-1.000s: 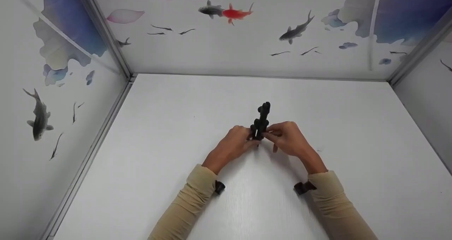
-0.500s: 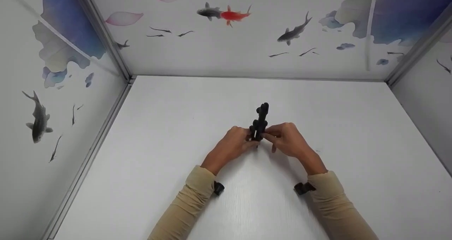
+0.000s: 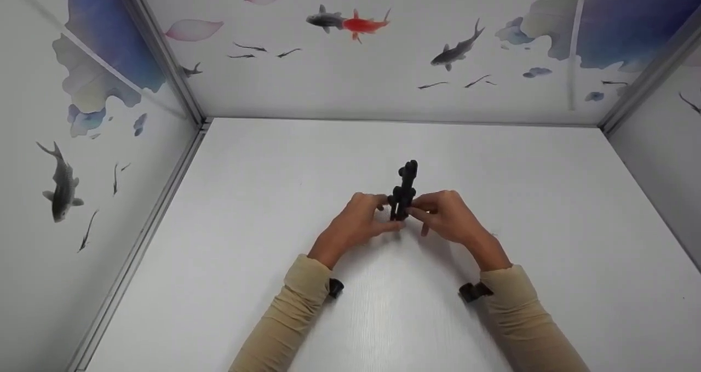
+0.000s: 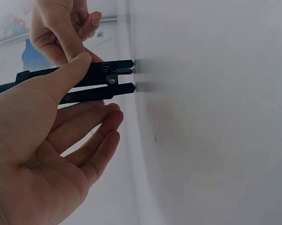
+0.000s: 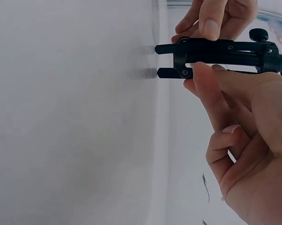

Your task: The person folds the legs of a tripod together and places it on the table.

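Observation:
A small black tripod [image 3: 406,191] stands upright with its legs folded close together, feet at the white tabletop. In the right wrist view its leg tips [image 5: 166,49] meet their own blurred reflections, and a round knob [image 5: 259,34] sticks out higher up. My right hand [image 3: 448,216] pinches a lower leg between thumb and index finger, its other fingers curled. On the other side, my left hand [image 3: 358,218] is loosely spread around the legs. Its thumb [image 4: 70,77] overlaps the tripod in the left wrist view, while the remaining fingers [image 4: 91,136] bend gently with a gap beside the lower leg.
The white table [image 3: 274,164] is bounded by a back wall [image 3: 361,87] and side walls printed with fish and blue leaf shapes. A metal rail [image 3: 148,213] runs along the left edge. Black wrist cameras [image 3: 472,292] sit under the beige sleeves [image 3: 506,287].
My left hand has loosened and drawn slightly left, its fingers spreading away from the tripod legs. The right hand keeps its pinch, and the tripod stays in about the same place.

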Demonstrator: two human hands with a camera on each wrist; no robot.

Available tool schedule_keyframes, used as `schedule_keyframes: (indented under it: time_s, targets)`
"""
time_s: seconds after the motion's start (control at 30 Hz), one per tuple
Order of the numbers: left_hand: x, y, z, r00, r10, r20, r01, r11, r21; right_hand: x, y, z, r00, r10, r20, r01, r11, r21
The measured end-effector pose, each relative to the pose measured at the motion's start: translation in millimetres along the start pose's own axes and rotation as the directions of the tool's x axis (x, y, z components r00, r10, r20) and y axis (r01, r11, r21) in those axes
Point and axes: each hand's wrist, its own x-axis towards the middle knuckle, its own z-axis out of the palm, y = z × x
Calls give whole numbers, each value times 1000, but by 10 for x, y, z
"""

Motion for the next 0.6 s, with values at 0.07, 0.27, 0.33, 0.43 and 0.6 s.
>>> schedule_keyframes:
  time_s: [0.07, 0.27, 0.33, 0.43, 0.6]
  targets:
    - [-19, 18, -53, 1000, -14, -17, 13, 1000, -27, 4, 4, 12, 1000, 18, 22, -17, 1000, -10]
    - [-5, 109, -127, 965, 130, -228, -152, 985, -81, 3, 34, 38, 995, 15, 101, -11, 999, -42]
    - [13, 152, -117, 931, 187, -313, -221, 972, -76, 0, 36, 38, 995, 3, 103, 3, 998, -57]
    - [24, 214, -103, 882, 230, -412, -280, 958, -67, -1, 35, 45, 996, 2, 92, 7, 996, -89]
    - [26, 297, -121, 818, 283, -500, -352, 935, -47, 0, 10, 53, 997, 7, 73, 2, 992, -124]
